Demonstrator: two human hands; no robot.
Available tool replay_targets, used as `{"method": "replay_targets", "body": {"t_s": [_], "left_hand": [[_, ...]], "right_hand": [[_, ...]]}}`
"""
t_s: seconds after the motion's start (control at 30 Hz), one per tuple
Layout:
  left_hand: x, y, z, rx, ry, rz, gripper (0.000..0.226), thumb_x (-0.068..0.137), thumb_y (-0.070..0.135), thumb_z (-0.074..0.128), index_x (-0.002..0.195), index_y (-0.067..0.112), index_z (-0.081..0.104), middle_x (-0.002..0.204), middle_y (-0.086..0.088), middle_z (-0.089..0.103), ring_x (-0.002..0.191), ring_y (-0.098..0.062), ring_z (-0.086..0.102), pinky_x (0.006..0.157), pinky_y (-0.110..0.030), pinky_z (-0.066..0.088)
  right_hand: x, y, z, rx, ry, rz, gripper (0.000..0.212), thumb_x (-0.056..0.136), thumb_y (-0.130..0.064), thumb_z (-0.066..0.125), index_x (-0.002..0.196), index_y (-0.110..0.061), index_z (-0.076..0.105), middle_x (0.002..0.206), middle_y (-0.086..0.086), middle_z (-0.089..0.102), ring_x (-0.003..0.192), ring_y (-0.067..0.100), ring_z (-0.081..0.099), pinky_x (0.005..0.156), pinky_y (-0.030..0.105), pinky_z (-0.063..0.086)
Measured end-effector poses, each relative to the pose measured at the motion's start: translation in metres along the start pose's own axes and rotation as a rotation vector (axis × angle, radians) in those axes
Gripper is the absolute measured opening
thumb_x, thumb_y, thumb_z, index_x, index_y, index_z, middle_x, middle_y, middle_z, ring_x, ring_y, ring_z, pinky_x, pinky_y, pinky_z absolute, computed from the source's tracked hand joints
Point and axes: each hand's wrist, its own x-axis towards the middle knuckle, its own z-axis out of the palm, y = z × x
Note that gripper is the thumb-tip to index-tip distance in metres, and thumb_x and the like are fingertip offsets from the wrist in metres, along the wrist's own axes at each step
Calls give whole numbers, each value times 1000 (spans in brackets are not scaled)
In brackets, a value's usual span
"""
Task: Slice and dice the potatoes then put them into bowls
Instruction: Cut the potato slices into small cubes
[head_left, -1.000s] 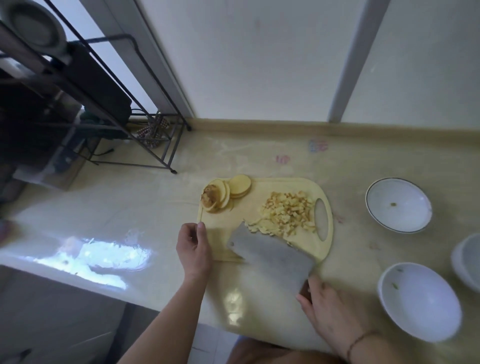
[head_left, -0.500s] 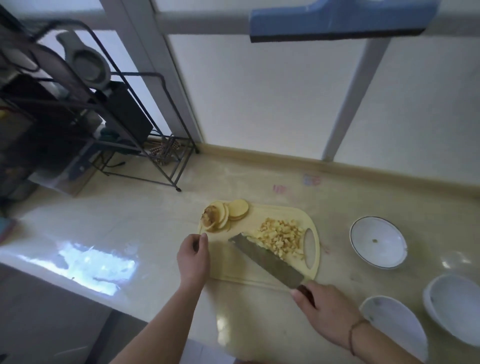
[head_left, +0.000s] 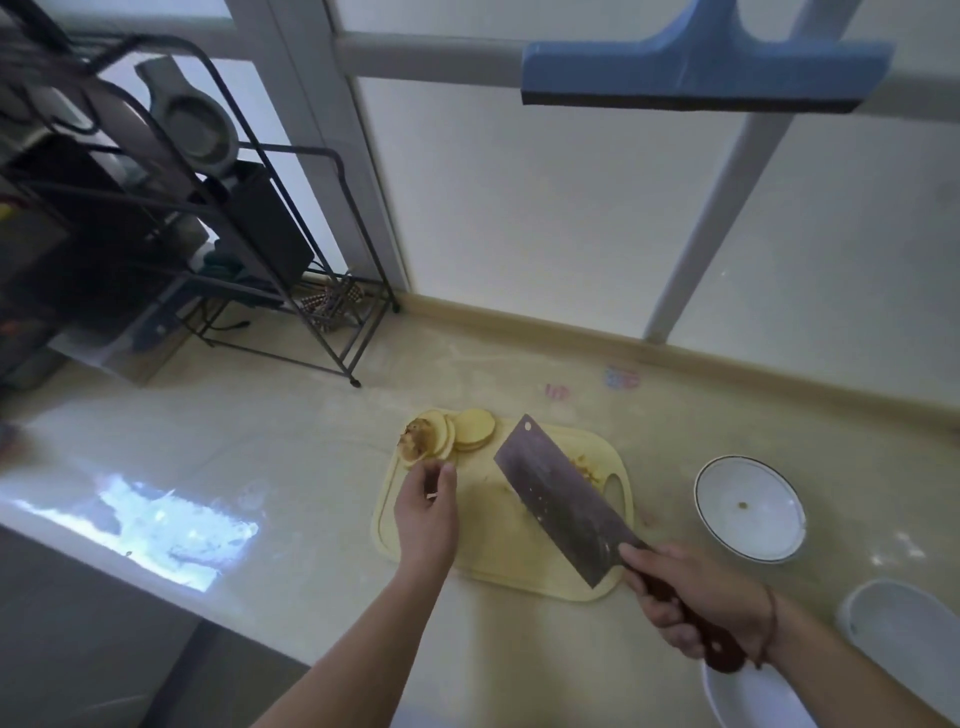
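At ten o'clock on the cutting board (head_left: 498, 545), potato slices (head_left: 452, 436) wait; to dice well, I'd draw one to the centre and keep fingertips tucked back. The left hand (head_left: 427, 512) hovers just below them, fingers loosely curled, holding nothing. At four o'clock the right hand (head_left: 696, 603) grips the cleaver (head_left: 558, 501), raised, hiding most of the diced potato (head_left: 587, 466). Bowls (head_left: 748, 509) wait on the desk.

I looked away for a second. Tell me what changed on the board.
The right hand tipped the cleaver up off the cutting board, so its blade now hides most of the diced potato. The left hand moved toward the potato slices. Slices and bowl stayed put.
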Motion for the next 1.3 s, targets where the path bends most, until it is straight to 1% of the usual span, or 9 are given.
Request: {"method": "replay_targets", "body": {"t_s": [0.1, 0.2, 0.27, 0.33, 0.6, 0.83, 1.03, 1.13, 1.3], "left_hand": [[-7, 15, 20, -341, 2, -158, 16, 107, 17, 49, 99, 14, 63, 95, -6, 65, 88, -23, 65, 83, -37, 53], [-16, 35, 37, -783, -176, -504, 34, 110, 32, 40, 112, 6, 61, 121, -15, 64, 111, -30, 65, 98, -41, 51], [-19, 44, 40, -979, -375, -718, 58, 108, 51, 34, 127, 2, 59, 129, -18, 65, 112, -34, 67, 92, -45, 56], [-21, 45, 43, -1061, -516, -782, 70, 105, 60, 30, 133, 1, 58, 129, -19, 67, 102, -34, 72, 76, -45, 61], [-17, 33, 47, -1058, -660, -790, 78, 100, 66, 34, 145, 4, 51, 121, -16, 69, 99, -34, 69, 71, -47, 60], [-1, 38, 58, -1092, -580, -770, 70, 105, 58, 36, 135, -1, 58, 125, -18, 67, 110, -37, 67, 97, -54, 51], [3, 31, 63, -1038, -532, -767, 48, 108, 45, 39, 117, 3, 61, 87, -8, 61, 74, -24, 65, 69, -37, 59], [5, 31, 66, -1025, -515, -761, 46, 110, 40, 37, 118, 2, 62, 95, -12, 71, 78, -27, 72, 68, -39, 61], [14, 34, 72, -1041, -472, -763, 45, 111, 38, 35, 121, 6, 65, 108, -12, 73, 95, -29, 72, 84, -45, 56]], "right_hand": [[-8, -4, -2, 126, -56, -23, 36, 87, -49, 55, 74, -17, 47, 57, 5, 25, 37, 11, 23, 36, 15, 22], [-7, -1, -6, 309, -167, -39, 42, 84, -51, 67, 72, -16, 49, 56, 3, 22, 34, 11, 22, 34, 15, 24], [-5, 3, -7, 415, -245, -49, 43, 74, -49, 76, 71, -15, 50, 53, 2, 22, 32, 11, 24, 33, 15, 27], [-3, 7, -7, 490, -293, -55, 46, 69, -46, 82, 71, -13, 50, 51, 1, 23, 31, 10, 26, 33, 15, 29], [-1, 15, -6, 556, -289, -56, 50, 66, -45, 86, 72, -13, 47, 49, 0, 24, 30, 9, 25, 32, 15, 32], [5, 19, -3, 534, -305, -27, 45, 73, -46, 80, 73, -13, 48, 49, 0, 24, 31, 10, 25, 33, 16, 33], [8, 14, -4, 514, -268, -41, 47, 70, -49, 80, 72, -14, 49, 48, -1, 26, 30, 10, 26, 32, 15, 33], [8, 13, -2, 516, -283, -37, 47, 70, -49, 80, 72, -14, 50, 48, -1, 26, 31, 10, 26, 32, 16, 33], [6, 13, -1, 514, -295, -25, 46, 72, -50, 78, 72, -14, 49, 49, 0, 25, 32, 10, 24, 33, 15, 32]]}}
